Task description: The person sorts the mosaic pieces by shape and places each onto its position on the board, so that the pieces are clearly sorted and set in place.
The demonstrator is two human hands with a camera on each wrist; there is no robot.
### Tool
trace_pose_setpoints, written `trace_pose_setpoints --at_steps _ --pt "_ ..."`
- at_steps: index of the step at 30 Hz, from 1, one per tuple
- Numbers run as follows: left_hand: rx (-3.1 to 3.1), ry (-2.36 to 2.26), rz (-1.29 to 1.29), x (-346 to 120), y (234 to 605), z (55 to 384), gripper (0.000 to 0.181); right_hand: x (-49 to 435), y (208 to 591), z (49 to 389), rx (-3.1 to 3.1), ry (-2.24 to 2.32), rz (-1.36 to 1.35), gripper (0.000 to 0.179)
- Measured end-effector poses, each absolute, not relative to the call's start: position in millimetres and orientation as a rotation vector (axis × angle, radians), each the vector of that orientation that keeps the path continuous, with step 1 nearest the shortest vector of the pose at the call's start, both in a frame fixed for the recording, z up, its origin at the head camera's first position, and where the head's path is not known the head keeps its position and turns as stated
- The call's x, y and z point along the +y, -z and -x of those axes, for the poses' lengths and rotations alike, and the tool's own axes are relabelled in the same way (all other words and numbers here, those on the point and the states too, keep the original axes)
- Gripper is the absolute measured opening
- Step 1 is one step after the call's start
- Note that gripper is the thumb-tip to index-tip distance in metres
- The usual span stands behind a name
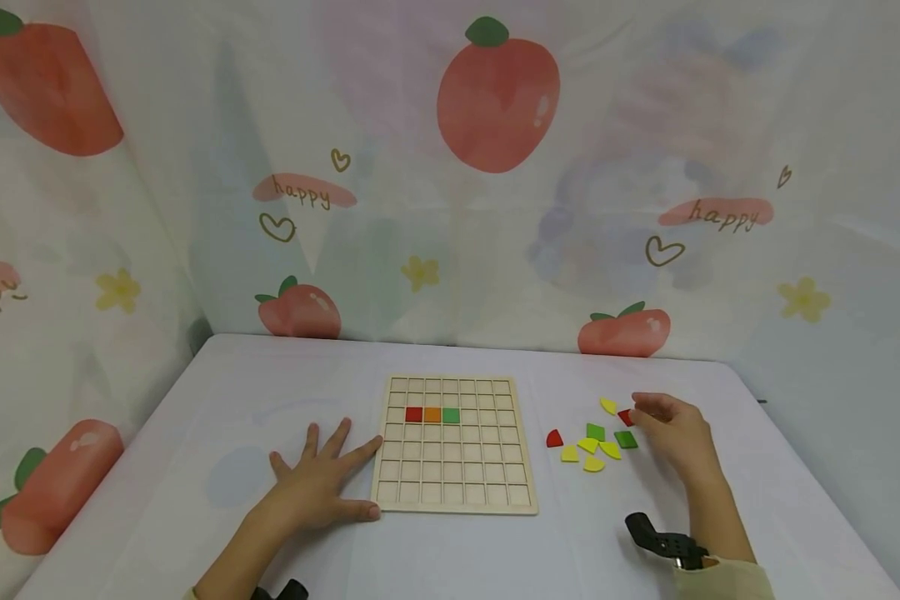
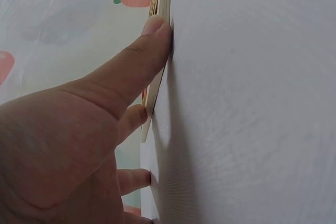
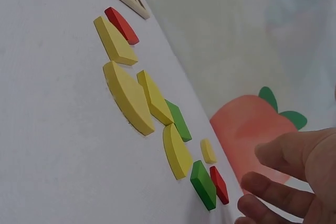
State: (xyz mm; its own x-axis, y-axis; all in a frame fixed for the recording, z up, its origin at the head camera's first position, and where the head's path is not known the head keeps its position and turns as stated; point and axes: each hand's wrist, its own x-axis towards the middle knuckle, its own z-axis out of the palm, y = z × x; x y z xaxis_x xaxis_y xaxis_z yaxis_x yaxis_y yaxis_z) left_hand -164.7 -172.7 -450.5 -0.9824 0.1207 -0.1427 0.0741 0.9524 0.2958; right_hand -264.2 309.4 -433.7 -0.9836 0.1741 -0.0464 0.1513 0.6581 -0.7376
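A wooden grid board (image 1: 453,454) lies flat on the white table. In one of its rows sit a red square (image 1: 414,415), an orange square (image 1: 432,415) and a green square (image 1: 451,415), side by side. My left hand (image 1: 311,492), fingers spread, touches the board's left edge with its thumb and index finger. Right of the board, loose pieces lie scattered, among them a red rounded piece (image 1: 554,438), a green square piece (image 1: 626,439) and several yellow rounded pieces (image 3: 126,98). My right hand (image 1: 675,433) hovers by another red piece (image 3: 219,185), thumb and fingers apart, holding nothing.
A printed cloth (image 1: 450,208) with fruit and hearts hangs behind the table and along its left side. The white tabletop (image 1: 285,375) runs up to it. Black wrist straps (image 1: 667,542) show at the forearms.
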Motion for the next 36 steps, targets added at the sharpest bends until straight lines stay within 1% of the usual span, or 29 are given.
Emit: trace_pose_setpoints --at_steps 15,24,32,36 --pt "2.928 -0.469 -0.154 -175.9 448.9 160.8 0.098 309.5 437.6 264.9 -2.988 -1.114 0.180 0.052" --pt "2.944 -0.477 -0.171 -176.1 447.9 160.7 0.099 311.7 435.7 266.0 -3.037 -0.986 0.205 0.049" --pt "2.941 -0.485 -0.169 -175.4 446.8 161.1 0.099 314.1 433.3 264.7 -3.081 -0.894 0.245 0.039" --pt "2.941 -0.491 -0.174 -174.7 447.4 161.5 0.099 317.2 434.5 263.7 -3.103 -0.858 0.269 0.037"
